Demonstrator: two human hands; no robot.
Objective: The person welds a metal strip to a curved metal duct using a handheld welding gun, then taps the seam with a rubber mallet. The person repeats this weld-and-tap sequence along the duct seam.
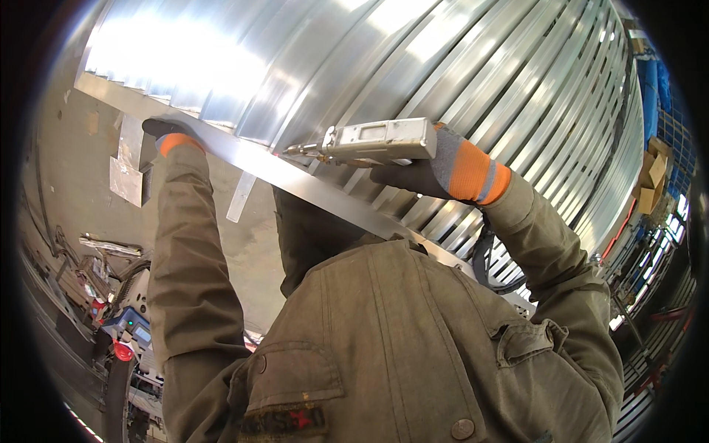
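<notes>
Nearest, filling the lower centre of the frame: a person's olive work jacket (384,347), coarse cloth, flap chest pockets, metal snap buttons. Both sleeves run up to the work.

Right hand (413,176), right of centre: dark glove with grey-and-orange cuff, fingers clamped under a boxy grey metal handheld tool (380,140). The tool lies about level, its brass-coloured nozzle (304,151) pointing toward frame left and sitting at or just off the upper edge of the strip, likely so the tip tracks the seam there. Contact can't be confirmed.

Left hand (164,129), upper left: same glove type, orange cuff showing. It rests on the top of the strip, apparently to steady it. Fingers are hidden behind the metal, so can't tell whether they're curled or spread.

The strip (295,181) is a flat, bright, smooth metal band running diagonally from upper left down to centre right, against the shell.

Behind it: a large curved shell (458,66) of ribbed, shiny sheet metal, the ribs fanning toward upper right, with strong glare at upper left.

Farthest: grey concrete floor (74,162) at left, a machine with a blue panel (129,321) at lower left, and cardboard boxes (650,177) at the right edge.
</notes>
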